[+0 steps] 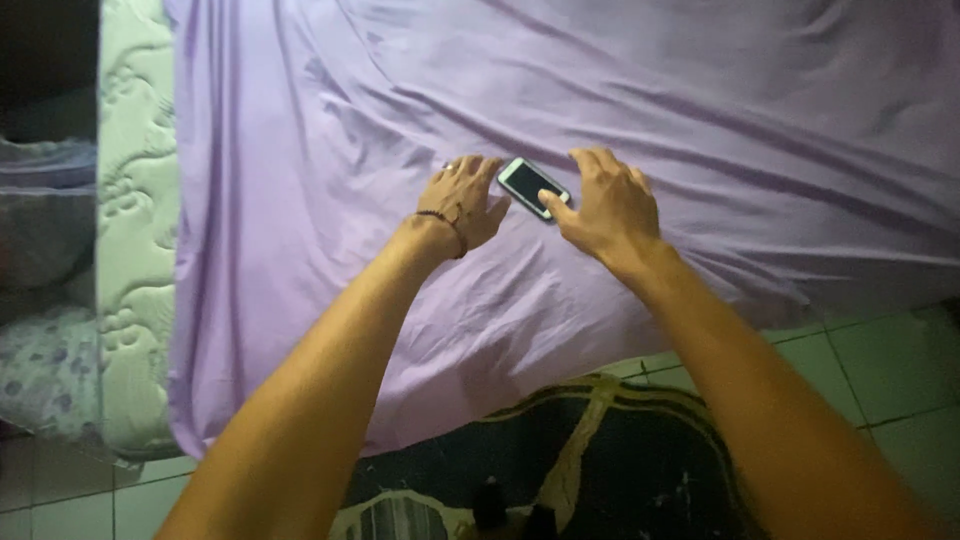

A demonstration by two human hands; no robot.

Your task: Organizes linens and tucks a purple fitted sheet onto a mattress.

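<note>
Dark cloth with pale, yellowish bands fills the bottom of your view: a rug (600, 450) lying on the green tiled floor (890, 370) at the foot of the bed. Your two bare forearms rise from the lower corners and cross above it toward the bed.

Next comes the lilac sheet (300, 300), wrinkled and pulled in long folds, its edge hanging over the near side of the mattress (135, 250). The mattress shows bare at the left, pale and quilted, where the sheet does not cover it. Left of that, in shadow, lies a patterned cloth (45, 370) with small dark spots.

Your left hand (462, 200) rests palm down on the sheet, fingers loosely curled and pointing away from you. It clasps nothing. A thin dark band (440, 220) circles its wrist. Its fingers lie just beside the phone (533, 187), near its left edge; whether they touch it you cannot tell from here.

The phone lies on the sheet between your hands, screen up and dark, its pale rim showing, set at a slant. It sits roughly in the middle of the bed's near part.

Your right hand (610, 205) is spread over the sheet just right of the phone, fingers bent, thumb reaching to the phone's lower right corner and touching it. The hand is not closed around the phone.

Beyond your hands the sheet runs on in broad creases to the top of the view.
</note>
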